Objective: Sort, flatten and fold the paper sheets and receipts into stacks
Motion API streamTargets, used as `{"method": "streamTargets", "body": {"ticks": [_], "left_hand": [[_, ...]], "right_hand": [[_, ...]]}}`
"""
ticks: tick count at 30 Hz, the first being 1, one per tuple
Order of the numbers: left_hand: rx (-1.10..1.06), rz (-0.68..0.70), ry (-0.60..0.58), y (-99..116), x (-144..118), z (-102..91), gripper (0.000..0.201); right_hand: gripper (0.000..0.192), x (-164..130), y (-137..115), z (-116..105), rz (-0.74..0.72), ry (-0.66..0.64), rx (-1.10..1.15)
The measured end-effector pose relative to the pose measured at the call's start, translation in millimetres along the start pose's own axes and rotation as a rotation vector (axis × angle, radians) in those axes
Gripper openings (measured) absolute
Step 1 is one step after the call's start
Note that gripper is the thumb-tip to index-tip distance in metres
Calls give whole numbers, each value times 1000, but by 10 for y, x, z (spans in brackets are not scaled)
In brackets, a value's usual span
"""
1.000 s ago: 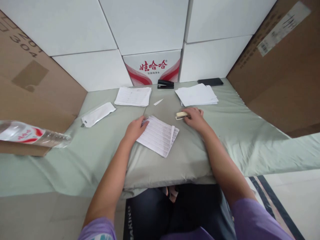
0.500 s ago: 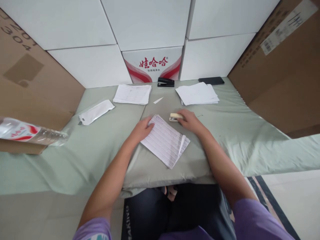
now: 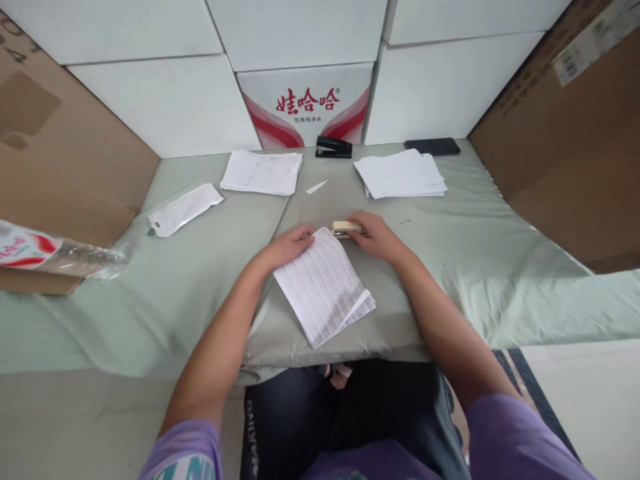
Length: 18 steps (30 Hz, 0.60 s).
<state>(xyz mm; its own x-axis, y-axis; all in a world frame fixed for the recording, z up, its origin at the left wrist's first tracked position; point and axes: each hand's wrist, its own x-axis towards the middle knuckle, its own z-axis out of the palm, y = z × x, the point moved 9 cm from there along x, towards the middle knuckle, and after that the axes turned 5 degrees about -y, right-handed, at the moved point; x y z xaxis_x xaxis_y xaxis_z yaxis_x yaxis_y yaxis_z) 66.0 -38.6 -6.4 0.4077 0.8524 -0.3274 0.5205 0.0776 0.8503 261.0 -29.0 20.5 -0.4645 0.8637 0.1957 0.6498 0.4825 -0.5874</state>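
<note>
A thin stack of printed sheets (image 3: 323, 287) lies at a slant near the table's front edge, its lower right corner folded over. My left hand (image 3: 290, 247) grips the sheets by their upper left corner, thumb on top. In my right hand (image 3: 375, 235) is a small cream stapler (image 3: 343, 229), its front end pointing left. The stapler's nose is right at the top corner of the sheets; whether the paper lies between its jaws I cannot tell. My right fingers wrap its rear half and hide it.
Behind are two paper stacks, one printed (image 3: 261, 172) and one blank (image 3: 400, 175), a black stapler (image 3: 333, 147), a phone (image 3: 433, 147) and a paper scrap (image 3: 317, 187). Leftward lie a white packet (image 3: 186, 210) and a plastic bottle (image 3: 60, 252). Cardboard boxes (image 3: 560, 160) flank both sides.
The sheets have turned a little clockwise, and their top corner has come up to the stapler's nose. My left hand has shifted with the corner, still holding it.
</note>
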Motion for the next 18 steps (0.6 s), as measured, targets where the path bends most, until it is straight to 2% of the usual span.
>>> {"method": "streamTargets", "body": {"ticks": [4,11,15,18], "left_hand": [[63,31,-5,71,-35,11,24],[84,99,28,55,-48,12,25],[-139,150,107,-8,-104,-213,27],[-297,202,203,-40,-174,-442,29]], "right_hand": [[28,-7,-28,8,16,-13,-24],[28,-10,-19,18,19,-6,-4],[30,-27,-70,-114,-1,70,56],[29,-70,-265,-253,-50,123,165]]}}
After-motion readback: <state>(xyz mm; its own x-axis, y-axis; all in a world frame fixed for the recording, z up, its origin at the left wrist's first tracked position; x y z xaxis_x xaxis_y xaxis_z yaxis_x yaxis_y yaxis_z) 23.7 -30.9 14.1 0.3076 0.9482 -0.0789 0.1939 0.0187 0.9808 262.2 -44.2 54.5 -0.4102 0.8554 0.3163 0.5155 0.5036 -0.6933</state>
